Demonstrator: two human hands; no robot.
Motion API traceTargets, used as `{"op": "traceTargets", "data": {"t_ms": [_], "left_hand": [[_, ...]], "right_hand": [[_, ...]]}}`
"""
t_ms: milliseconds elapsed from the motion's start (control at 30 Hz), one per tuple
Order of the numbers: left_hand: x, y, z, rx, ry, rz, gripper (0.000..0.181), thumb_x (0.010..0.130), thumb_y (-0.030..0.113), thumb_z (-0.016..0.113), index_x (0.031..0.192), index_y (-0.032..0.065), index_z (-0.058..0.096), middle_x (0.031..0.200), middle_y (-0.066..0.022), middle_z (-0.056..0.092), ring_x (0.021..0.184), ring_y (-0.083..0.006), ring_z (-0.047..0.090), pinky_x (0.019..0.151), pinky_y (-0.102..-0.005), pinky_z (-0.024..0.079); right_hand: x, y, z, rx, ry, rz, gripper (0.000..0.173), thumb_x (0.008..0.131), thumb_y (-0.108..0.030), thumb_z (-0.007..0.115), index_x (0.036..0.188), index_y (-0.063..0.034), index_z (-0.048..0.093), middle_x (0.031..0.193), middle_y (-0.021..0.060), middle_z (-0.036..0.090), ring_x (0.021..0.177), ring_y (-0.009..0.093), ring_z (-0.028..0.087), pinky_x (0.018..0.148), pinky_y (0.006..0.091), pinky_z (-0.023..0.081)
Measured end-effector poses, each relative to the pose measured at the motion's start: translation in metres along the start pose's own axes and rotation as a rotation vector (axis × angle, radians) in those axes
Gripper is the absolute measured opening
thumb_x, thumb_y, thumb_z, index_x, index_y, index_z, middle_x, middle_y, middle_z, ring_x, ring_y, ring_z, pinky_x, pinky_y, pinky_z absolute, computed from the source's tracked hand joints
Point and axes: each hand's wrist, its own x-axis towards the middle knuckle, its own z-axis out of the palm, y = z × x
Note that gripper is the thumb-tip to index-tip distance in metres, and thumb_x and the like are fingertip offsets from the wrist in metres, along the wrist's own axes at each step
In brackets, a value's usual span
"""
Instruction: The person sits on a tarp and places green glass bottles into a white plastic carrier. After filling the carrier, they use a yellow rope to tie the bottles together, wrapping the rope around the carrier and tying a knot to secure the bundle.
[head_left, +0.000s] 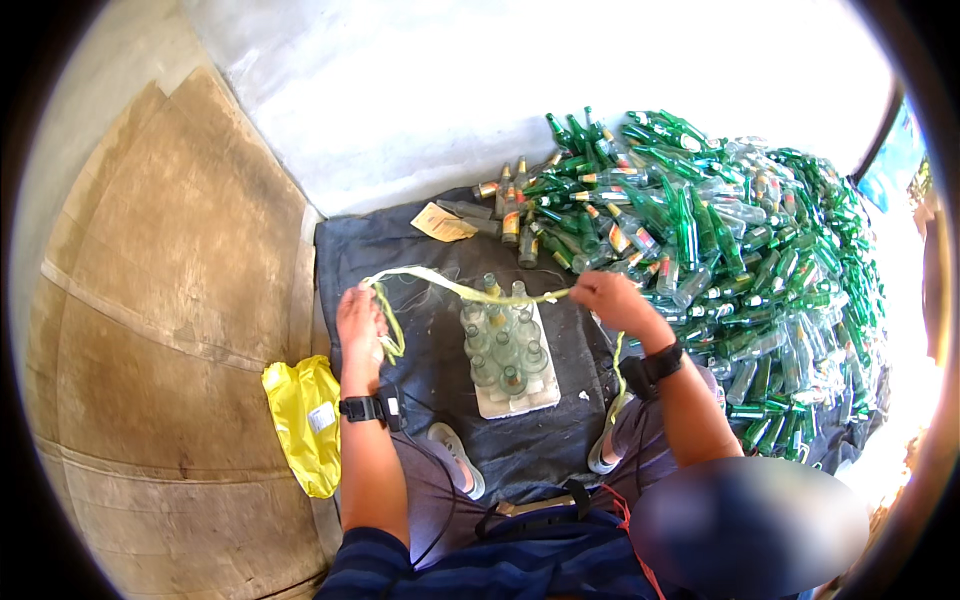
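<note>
My left hand grips one end of a pale yellow-green plastic strap, with a loop of it hanging below. My right hand is closed on the strap further along, and a loose tail dangles beneath that wrist. Between both hands the strap sags across the far side of a group of clear glass bottles. These bottles stand upright and close together on a whitish block or board on the floor. Whether the strap touches the bottles I cannot tell.
A large heap of green and clear glass bottles lies at the right. Dark sheeting covers the floor. Brown boards lean at the left beside a yellow plastic bag. A piece of paper lies near the white wall.
</note>
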Motion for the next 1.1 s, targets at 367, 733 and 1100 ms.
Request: {"op": "traceTargets", "data": {"t_ms": [367, 733, 1100], "left_hand": [[-0.085, -0.038, 0.089, 0.441, -0.681, 0.195, 0.023, 0.109, 0.022, 0.05, 0.108, 0.0014, 0.058, 0.088, -0.0063, 0.069, 0.08, -0.0117, 0.065, 0.074, -0.0295, 0.054], [-0.094, -0.036, 0.095, 0.689, -0.712, 0.136, 0.027, 0.106, 0.028, 0.054, 0.098, 0.0026, 0.06, 0.069, -0.0064, 0.055, 0.064, -0.0152, 0.053, 0.061, -0.0326, 0.044], [-0.053, -0.019, 0.057, 0.543, -0.557, 0.182, 0.026, 0.103, 0.023, 0.061, 0.093, -0.0011, 0.067, 0.076, 0.0034, 0.059, 0.072, -0.0059, 0.049, 0.065, -0.0274, 0.043]], "right_hand": [[-0.017, -0.072, 0.072, 0.29, -0.159, -0.278, 0.024, 0.098, -0.027, 0.062, 0.096, -0.0036, 0.066, 0.084, 0.0197, 0.068, 0.08, 0.042, 0.066, 0.069, 0.0477, 0.051], [-0.014, -0.061, 0.07, 0.106, -0.042, -0.24, 0.024, 0.094, -0.03, 0.068, 0.092, -0.0066, 0.067, 0.082, 0.0165, 0.07, 0.077, 0.04, 0.067, 0.065, 0.0465, 0.053], [0.001, -0.039, 0.009, 0.259, -0.027, -0.035, 0.024, 0.095, -0.025, 0.067, 0.092, -0.001, 0.068, 0.079, 0.0181, 0.064, 0.075, 0.034, 0.064, 0.069, 0.0403, 0.05]]}}
